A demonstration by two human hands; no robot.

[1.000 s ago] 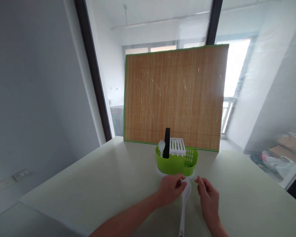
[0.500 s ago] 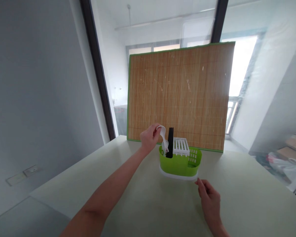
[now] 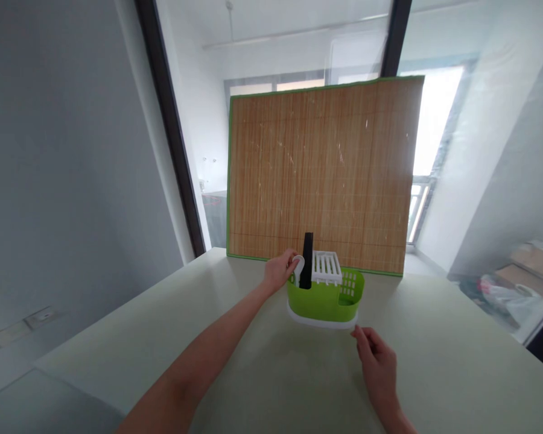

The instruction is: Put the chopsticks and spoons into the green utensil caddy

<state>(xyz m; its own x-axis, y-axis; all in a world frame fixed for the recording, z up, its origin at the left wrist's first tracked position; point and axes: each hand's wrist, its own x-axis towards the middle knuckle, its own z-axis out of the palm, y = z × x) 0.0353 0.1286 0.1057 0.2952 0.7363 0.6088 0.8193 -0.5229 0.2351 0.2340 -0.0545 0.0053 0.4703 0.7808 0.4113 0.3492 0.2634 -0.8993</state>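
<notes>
The left arm [image 3: 217,346] stretches from the bottom edge, left of the middle, diagonally forward and to the right, nearly straight, with the forearm held low over the tabletop [image 3: 262,380]. At its end the left hand [image 3: 279,270] reaches the left end of the green caddy [image 3: 319,302], back of the hand toward the camera, fingers pointing right. Thumb and fingers pinch a white spoon [image 3: 299,263] by its bowl; the spoon stands bowl up, handle down, in the caddy's left end, just beside an upright black bar [image 3: 306,259]. The right hand [image 3: 376,361] is nearer the person, its forearm [image 3: 399,419] entering from the bottom edge and slanting up and slightly left. Its fingers are curled in, with thumb and forefinger tips drawn together at the right front of the caddy's white base [image 3: 321,323]; whether they grip that edge or only rest beside it, I cannot tell. A slotted white rack [image 3: 326,267] sits over the caddy's middle, and a bamboo mat [image 3: 321,175] stands upright behind.
</notes>
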